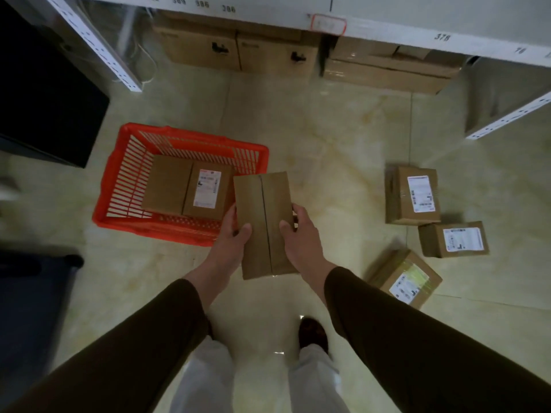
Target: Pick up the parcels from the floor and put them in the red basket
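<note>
I hold a plain brown cardboard parcel (264,222) in the air, long side pointing away from me, its taped seam facing up. My left hand (231,236) grips its left edge and my right hand (301,236) grips its right edge. The parcel hangs just over the near right corner of the red basket (119,180), which stands on the floor at my left. Inside the basket lies one labelled parcel (187,190). Three more labelled parcels lie on the floor at my right: one farther off (413,195), one beside it (453,239), one nearest me (405,278).
White metal shelving (387,22) runs across the far side, with large cardboard boxes (238,49) stored under it. A black cabinet (44,99) stands at the far left and a dark object (29,293) at the near left. My feet stand on glossy tiled floor (328,138).
</note>
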Tool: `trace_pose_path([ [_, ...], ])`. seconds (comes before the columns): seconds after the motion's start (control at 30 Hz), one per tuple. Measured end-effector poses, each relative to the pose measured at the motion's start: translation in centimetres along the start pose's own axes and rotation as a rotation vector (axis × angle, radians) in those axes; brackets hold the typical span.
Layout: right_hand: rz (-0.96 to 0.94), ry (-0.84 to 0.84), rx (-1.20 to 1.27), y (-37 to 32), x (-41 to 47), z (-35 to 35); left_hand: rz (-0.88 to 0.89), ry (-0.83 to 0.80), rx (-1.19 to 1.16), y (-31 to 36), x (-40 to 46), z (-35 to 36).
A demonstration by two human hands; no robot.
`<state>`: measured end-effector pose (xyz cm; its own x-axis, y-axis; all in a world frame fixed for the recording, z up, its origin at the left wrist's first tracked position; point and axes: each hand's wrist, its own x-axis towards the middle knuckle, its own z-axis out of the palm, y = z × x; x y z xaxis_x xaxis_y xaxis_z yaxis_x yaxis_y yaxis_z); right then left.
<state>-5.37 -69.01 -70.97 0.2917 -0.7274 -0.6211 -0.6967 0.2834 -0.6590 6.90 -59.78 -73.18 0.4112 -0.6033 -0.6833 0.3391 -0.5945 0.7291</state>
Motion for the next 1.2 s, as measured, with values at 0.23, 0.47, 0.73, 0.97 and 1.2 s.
trace_pose_path([
  [0.23, 0.042, 0.053, 0.019, -4.2, 1.1, 8.6, -0.012, -0.037, 0.039, 0.8, 3.0, -8.6],
  [0.47, 0.107, 0.069, 0.113, -5.3, 3.9, 13.0, -0.069, -0.059, 0.058, 1.6, 6.6, -12.7],
  [0.73, 0.174, 0.046, 0.179, -4.9, 9.2, 16.1, -0.181, -0.045, 0.104, 1.0, 12.7, -14.3],
  [0.97, 0.183, 0.106, 0.101, -3.6, 13.0, 18.4, -0.233, -0.12, 0.133, -0.3, 17.4, -15.3],
  [1.2, 0.243, 0.179, 0.225, -2.1, 15.1, 20.7, -0.263, -0.183, 0.227, -1.6, 20.7, -14.7],
])
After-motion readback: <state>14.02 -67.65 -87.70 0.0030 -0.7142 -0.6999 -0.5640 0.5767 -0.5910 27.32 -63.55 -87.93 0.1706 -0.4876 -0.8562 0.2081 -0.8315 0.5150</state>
